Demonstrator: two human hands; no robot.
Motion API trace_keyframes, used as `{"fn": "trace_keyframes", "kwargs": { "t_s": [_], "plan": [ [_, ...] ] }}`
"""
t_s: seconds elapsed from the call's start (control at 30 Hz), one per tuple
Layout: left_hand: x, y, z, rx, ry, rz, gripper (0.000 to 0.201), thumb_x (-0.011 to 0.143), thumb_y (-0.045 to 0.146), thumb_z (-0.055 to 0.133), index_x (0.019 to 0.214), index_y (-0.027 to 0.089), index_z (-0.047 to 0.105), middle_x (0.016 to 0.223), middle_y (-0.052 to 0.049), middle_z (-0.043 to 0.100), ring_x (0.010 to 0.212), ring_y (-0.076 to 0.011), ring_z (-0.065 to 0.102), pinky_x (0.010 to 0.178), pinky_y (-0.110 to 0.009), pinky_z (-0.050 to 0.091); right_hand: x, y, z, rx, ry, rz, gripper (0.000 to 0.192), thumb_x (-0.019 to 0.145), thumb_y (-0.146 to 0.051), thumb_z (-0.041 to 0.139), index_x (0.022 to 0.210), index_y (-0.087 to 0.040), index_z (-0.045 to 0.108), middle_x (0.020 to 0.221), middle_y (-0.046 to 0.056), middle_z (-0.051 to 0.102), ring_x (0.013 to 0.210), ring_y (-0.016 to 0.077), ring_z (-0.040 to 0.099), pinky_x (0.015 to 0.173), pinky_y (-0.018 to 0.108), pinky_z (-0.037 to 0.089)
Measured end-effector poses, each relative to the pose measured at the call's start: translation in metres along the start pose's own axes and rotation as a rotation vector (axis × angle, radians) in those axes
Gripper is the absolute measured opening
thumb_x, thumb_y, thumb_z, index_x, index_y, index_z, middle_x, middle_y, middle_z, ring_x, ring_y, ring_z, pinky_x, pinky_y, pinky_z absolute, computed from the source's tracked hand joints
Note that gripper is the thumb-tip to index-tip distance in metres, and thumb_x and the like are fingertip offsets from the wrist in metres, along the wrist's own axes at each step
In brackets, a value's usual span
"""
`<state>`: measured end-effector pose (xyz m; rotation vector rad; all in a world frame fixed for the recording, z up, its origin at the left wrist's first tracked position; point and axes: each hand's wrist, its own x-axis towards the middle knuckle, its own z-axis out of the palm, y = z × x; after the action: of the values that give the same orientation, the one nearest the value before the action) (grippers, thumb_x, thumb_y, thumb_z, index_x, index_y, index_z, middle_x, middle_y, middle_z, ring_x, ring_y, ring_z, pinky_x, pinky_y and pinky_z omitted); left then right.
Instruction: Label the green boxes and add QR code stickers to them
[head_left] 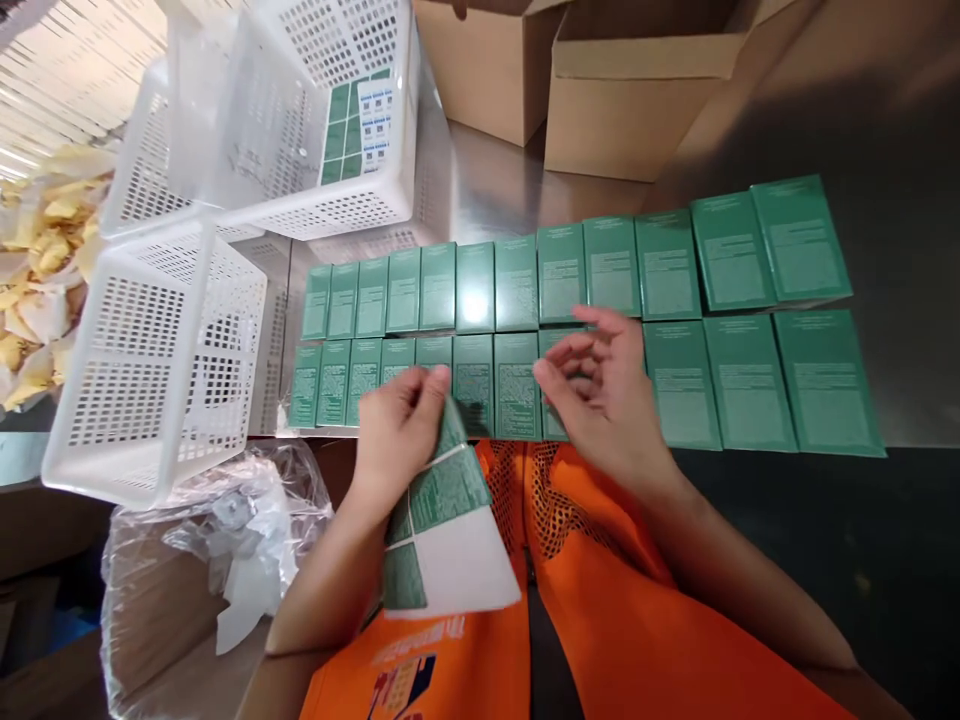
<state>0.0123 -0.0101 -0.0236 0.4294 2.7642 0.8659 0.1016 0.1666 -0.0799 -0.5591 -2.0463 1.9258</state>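
On the near side of the double row of green rectangular cardboard boxes (517, 283), we have a thin white sheet of green rectangular labels (466, 555), slightly slanted, its long axis running from the double row toward the orange cloth vest (615, 600). Its bare white part lies at the vest end. The upper end is covered by our left hand (399, 425); our right hand (606, 390) hides parts of several boxes, whose print we cannot read. At the double row's near edge, the left hand pinches the sheet between thumb and curled fingers. Over the double row, the right hand is half spread, fingers loosely bent, thumb pointing left; we cannot tell whether it touches the boxes.
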Motion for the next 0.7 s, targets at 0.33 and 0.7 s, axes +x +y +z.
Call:
{"fn": "trace_keyframes", "kwargs": {
  "t_s": [0.33, 0.7],
  "plan": [
    [0.016, 0.01, -0.005, 0.058, 0.601, 0.118, 0.043, 0.102, 0.041, 0.043, 0.069, 0.019, 0.061, 0.054, 0.003, 0.045, 0.051, -0.0125, 0.039, 0.055, -0.027, 0.026, -0.016, -0.023, 0.02, -0.12, -0.028, -0.146, 0.01, 0.091, -0.028, 0.068, 0.099, -0.028, 0.073, 0.086, 0.001, 0.075, 0.079, 0.0191, 0.07, 0.074, 0.035, 0.057],
    [0.051, -0.013, -0.013, 0.052, 0.442, 0.034, 0.051, 0.098, 0.047, 0.048, 0.054, 0.021, 0.047, 0.047, 0.003, 0.035, 0.047, -0.013, 0.029, 0.052, -0.028, 0.02, -0.031, -0.04, -0.025, -0.044, -0.36, -0.828, 0.011, 0.094, -0.022, 0.064, 0.092, -0.032, 0.068, 0.088, -0.01, 0.077, 0.095, 0.0163, 0.071, 0.101, 0.037, 0.052]
  ]
}}
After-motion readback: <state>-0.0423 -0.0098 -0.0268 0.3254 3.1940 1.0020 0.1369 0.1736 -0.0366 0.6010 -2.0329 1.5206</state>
